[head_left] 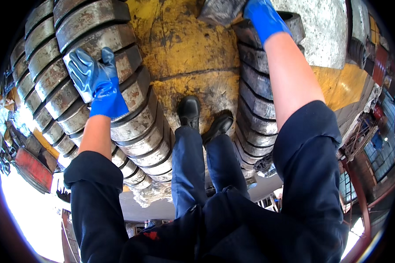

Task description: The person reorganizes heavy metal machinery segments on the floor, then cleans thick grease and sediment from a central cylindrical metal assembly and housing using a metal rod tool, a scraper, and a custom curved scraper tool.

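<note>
My left hand (94,81), in a shiny blue rubber glove, lies with fingers spread on a worn metal ring (94,39) in the rows at left. These thick, angular rings stand on edge, packed face to face, with scuffed and partly rusty surfaces. At the top edge, my right hand (265,19) wears a matching glove, and its fingers run out of the picture. It meets the side of a dark, angular metal piece (222,11), whose far part is cut off. Just beneath that hand is the end ring (293,24) of the right-hand row, its hollow showing.
Worn yellow floor (188,48) runs between the rows, with my black shoes (189,111) on it. A pale grey slab (327,33) lies beyond the right row. Dark crumpled material (264,165) sits at that row's near end. A red object (33,168) is far left.
</note>
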